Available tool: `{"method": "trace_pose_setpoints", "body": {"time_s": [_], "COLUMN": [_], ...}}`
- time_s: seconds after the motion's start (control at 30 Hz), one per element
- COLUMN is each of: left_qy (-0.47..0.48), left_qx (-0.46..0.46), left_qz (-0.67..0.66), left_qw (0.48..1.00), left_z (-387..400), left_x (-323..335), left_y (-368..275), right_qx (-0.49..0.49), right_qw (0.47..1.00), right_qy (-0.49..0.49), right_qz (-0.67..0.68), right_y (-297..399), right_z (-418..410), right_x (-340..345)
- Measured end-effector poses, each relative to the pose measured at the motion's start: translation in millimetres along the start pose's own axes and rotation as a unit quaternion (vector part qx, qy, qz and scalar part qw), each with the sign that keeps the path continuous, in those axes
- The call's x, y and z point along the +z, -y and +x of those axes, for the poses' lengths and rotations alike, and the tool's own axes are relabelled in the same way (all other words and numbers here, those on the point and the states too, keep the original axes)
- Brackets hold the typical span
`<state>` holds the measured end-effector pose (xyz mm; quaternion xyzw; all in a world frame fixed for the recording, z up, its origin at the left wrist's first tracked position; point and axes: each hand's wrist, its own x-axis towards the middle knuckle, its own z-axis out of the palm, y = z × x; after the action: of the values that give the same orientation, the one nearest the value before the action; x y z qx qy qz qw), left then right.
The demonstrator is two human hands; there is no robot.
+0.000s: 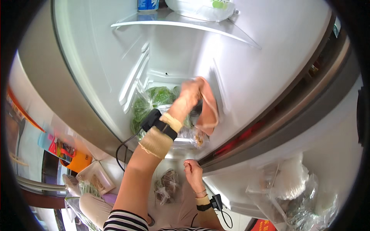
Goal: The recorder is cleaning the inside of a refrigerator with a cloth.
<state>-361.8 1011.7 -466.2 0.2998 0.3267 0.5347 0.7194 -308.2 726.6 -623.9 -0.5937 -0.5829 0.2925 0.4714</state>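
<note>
Inside an open refrigerator, my left hand (190, 91) is shut on a pink cloth (209, 106) that hangs down along the compartment's right side. The hand is blurred. Below and behind it lie clear plastic bags of green leafy vegetables (160, 96), with another clear bag holding brownish food (199, 140) near the front edge. My right hand (193, 170) is at the refrigerator's lower front, its fingers curled; a small reddish thing shows between them, too small to name. Both wrists wear tan bands with black devices and cables.
Above is a glass shelf (185, 24) with a clear plastic-wrapped bowl (202, 10) and a blue container (148, 5). A knotted bag of dark food (167, 186) lies on the floor. At right, the open door holds plastic bags (303, 202); at left stands a white tray (101, 176).
</note>
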Motion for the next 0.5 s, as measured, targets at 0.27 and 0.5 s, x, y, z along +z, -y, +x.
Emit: {"method": "trace_pose_setpoints", "body": {"time_s": [0.27, 0.5], "left_qy": [-0.081, -0.096], "left_qx": [0.27, 0.592], "left_qz": [-0.065, 0.32], "left_qw": [0.957, 0.733], "left_z": [102, 192], "left_x": [33, 41], "left_y": [-53, 22], "right_qx": [-0.108, -0.122], "right_qw": [0.982, 0.982], "right_qy": [-0.088, -0.025], "right_qz": [-0.128, -0.145], "right_y": [39, 33], "right_z": [66, 79], "right_x": [-14, -9]}}
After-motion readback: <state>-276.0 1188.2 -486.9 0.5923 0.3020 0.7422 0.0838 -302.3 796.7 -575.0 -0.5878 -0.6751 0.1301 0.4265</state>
